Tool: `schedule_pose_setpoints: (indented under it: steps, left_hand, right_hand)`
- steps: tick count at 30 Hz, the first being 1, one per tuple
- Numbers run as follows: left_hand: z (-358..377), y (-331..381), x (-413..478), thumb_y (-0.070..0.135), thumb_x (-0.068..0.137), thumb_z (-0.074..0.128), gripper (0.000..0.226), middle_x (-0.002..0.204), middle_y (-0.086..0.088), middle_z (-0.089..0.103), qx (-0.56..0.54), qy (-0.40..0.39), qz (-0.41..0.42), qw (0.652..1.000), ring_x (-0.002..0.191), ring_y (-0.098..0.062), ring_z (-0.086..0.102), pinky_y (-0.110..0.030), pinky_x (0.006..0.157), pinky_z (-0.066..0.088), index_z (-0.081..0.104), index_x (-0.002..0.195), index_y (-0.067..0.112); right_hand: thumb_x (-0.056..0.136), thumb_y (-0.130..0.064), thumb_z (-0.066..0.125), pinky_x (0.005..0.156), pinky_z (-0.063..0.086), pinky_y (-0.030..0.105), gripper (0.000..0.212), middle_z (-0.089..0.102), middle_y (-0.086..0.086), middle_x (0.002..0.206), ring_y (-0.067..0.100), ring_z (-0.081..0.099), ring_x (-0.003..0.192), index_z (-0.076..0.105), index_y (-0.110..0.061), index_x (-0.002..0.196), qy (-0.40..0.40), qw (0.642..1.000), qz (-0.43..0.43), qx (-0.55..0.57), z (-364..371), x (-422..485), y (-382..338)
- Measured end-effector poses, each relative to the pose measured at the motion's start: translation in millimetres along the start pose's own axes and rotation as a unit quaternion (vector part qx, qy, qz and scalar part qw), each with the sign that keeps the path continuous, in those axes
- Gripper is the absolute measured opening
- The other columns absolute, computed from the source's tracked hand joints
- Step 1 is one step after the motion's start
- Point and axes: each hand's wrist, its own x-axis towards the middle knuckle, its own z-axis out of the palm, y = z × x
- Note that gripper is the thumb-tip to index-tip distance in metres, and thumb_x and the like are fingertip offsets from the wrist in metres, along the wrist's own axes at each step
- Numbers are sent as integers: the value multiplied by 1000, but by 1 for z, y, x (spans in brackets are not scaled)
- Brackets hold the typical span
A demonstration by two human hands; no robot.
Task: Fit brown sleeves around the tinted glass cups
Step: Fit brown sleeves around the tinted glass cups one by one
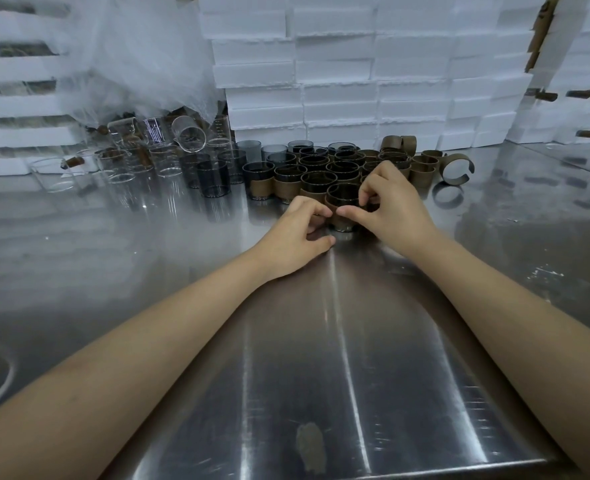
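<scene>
Both hands pinch sleeve (338,216) ends around near cup (343,199): left hand (300,230) and right hand (390,202) pull ends together to close wrap; sleeved cups (317,168) grouped behind.

No legible text — none anywhere

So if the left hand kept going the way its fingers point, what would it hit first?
The brown sleeve on the nearest tinted cup. The left hand already seems to touch it with its fingertips, though depth is hard to judge.
</scene>
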Motion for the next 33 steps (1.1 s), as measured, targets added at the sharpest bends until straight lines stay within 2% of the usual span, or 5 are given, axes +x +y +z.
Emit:
schedule_pose_setpoints:
  steps: [7,16,24,27,33]
  left_hand:
    - [-5,-5,5,5,91,60,36,124,0,43,39,123,-55,990,113,-8,46,4,88,26,56,126,8]
    - [-51,-56,22,19,98,48,37,143,-11,31,36,303,-283,909,133,-27,34,-34,109,32,47,133,8]
    - [-80,-70,98,26,103,36,39,140,-9,48,267,210,-122,933,133,-29,32,-42,109,22,64,118,5]
    - [-83,-79,137,34,105,27,50,142,-9,50,291,143,-131,937,136,-30,31,-45,111,22,63,122,4]
    - [-74,-93,184,44,106,13,67,114,-21,58,314,56,-213,924,130,-36,40,-49,111,20,62,84,4]
  right_hand:
    - [89,-13,62,70,48,35,13,53,-9,70,14,54,74,66,-19,99,-37,998,47,-34,0,0,3]
    - [90,-16,59,72,51,42,19,60,-6,73,12,55,73,64,-20,107,-123,992,3,10,9,-9,-15]
    - [89,-16,58,66,50,36,16,54,-13,69,4,52,67,66,-25,99,-158,987,-25,14,15,-5,-21]
    - [89,-17,58,66,50,35,15,52,-15,69,4,51,67,66,-25,97,-165,986,-22,12,17,-2,-21]
    - [88,-17,58,63,47,33,13,47,-14,64,4,48,65,64,-28,92,-164,986,-22,9,22,-1,-20]
